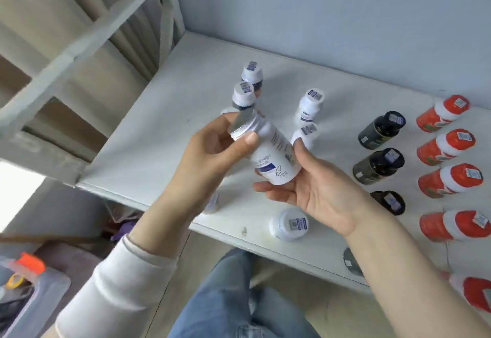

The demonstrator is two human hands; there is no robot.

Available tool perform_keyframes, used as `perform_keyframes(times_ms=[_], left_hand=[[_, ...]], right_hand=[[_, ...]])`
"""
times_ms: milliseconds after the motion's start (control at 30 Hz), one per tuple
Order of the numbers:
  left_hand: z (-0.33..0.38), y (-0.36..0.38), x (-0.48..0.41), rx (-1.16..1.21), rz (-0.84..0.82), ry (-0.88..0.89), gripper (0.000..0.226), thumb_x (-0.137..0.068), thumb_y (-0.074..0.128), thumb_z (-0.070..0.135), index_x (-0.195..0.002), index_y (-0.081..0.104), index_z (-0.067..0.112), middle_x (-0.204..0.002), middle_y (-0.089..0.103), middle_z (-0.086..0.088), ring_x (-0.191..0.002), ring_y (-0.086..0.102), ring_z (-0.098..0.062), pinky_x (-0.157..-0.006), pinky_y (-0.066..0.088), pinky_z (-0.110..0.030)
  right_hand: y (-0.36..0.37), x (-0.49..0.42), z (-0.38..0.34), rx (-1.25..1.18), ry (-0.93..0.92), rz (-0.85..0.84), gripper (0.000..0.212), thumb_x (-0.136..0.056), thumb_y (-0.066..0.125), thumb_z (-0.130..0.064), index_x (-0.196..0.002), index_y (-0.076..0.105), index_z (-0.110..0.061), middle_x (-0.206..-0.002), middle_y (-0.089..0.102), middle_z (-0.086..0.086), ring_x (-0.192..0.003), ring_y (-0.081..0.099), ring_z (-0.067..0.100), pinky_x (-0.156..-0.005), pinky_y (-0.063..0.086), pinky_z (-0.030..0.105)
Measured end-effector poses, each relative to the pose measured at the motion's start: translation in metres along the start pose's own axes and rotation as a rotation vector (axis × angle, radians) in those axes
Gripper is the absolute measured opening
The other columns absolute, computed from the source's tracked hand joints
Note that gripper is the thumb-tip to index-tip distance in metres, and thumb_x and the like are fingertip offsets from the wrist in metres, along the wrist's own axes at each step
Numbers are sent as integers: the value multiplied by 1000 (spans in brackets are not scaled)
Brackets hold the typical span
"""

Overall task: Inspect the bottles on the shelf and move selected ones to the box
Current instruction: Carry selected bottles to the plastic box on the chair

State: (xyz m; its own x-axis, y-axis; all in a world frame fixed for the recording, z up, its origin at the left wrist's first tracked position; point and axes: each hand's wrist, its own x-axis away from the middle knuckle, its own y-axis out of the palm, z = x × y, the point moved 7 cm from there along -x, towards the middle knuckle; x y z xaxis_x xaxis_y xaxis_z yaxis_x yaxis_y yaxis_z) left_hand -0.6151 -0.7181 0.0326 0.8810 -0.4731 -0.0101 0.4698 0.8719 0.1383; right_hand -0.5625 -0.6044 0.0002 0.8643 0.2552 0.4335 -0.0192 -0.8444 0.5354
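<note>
Nearest us, a ribbed white sleeve [114, 284] and soft blue jeans [225, 297] below it. Above the front of the shelf [159, 151] (flat, matte white, a bit scuffed) both hands hold the held bottle [273, 157]: a smooth white plastic cylinder with a blue-printed label, tilted, its grey flat-topped neck end up and to the left. The left hand [212, 151] curls round the neck end, thumb pressed on the shoulder. The right hand [313, 191] cradles the base, fingers curled under and thumb on the side. We cannot tell what is inside. On the shelf stand more white bottles [309, 105] with sticker-topped caps, one [289, 224] near the front edge. To their right is a column of glossy black bottles [381, 129], then a column of orange-red bottles [442, 113] with white collars. At lower left, off the shelf, is a blurred clear plastic tub [26, 297] with something orange on it.
</note>
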Motion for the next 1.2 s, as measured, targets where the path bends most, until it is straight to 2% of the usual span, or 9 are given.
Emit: perform_keyframes(times_ms=[200,333,400,467,567,733,900,1033,1200], left_hand=[[-16,-47,118,-7,220,-35,50,-71,71,53,-110,66,22,-114,66,-5,-111,60,-28,-94,47,-46],[-14,-73,196,10,361,-18,51,-68,75,45,-104,60,11,-107,66,-7,-100,61,-19,-85,50,-35],[-10,-85,231,-85,425,-5,46,-67,76,44,-101,60,16,-101,67,4,-95,62,-11,-81,50,-25],[-12,-106,266,-212,513,-11,46,-66,78,41,-104,60,21,-105,67,6,-99,62,-9,-83,48,-20],[-25,-151,320,-369,676,-69,43,-66,76,35,-104,60,24,-109,65,2,-104,61,-9,-85,48,-19],[-50,-240,418,-471,973,-214,40,-69,81,19,-101,58,23,-108,63,5,-100,60,-5,-84,51,-23],[-78,-327,488,-538,1172,-269,38,-69,80,14,-97,56,20,-101,54,7,-95,54,-2,-78,45,-7],[-112,-392,508,-594,1206,-362,35,-71,78,18,-99,57,15,-96,48,14,-93,52,-7,-83,48,-24],[-155,-455,508,-562,1280,-448,33,-74,76,15,-101,57,12,-104,54,5,-92,52,-5,-85,49,-33]], right_hand=[[58,16,96,90,379,-175,67,-88,23,-58,-100,62,-4,-72,71,15,-55,69,22,-44,54,22],[99,28,154,229,545,-272,67,-91,22,-57,-94,63,-5,-71,72,14,-56,69,21,-47,54,22],[121,28,179,306,581,-336,60,-94,26,-53,-101,64,-7,-83,72,16,-67,71,25,-56,58,26],[138,18,198,476,512,-322,45,-95,35,-45,-108,62,-11,-93,71,15,-79,70,28,-71,59,33],[168,-4,223,832,330,-245,26,-95,43,-35,-97,61,-17,-95,67,4,-83,66,16,-79,54,32],[258,-43,281,1272,156,-397,20,-90,54,-33,-105,60,-22,-109,66,-1,-98,62,11,-91,50,31],[350,-81,352,1773,-214,-533,35,-87,59,-31,-117,58,-14,-117,60,5,-106,58,23,-91,45,34],[404,-103,392,2038,-647,-637,41,-66,80,-20,-101,64,-5,-95,65,14,-85,63,36,-67,51,40],[427,-155,432,2124,-574,-697,44,-59,83,-19,-97,65,-6,-89,65,12,-82,63,34,-61,52,37]])
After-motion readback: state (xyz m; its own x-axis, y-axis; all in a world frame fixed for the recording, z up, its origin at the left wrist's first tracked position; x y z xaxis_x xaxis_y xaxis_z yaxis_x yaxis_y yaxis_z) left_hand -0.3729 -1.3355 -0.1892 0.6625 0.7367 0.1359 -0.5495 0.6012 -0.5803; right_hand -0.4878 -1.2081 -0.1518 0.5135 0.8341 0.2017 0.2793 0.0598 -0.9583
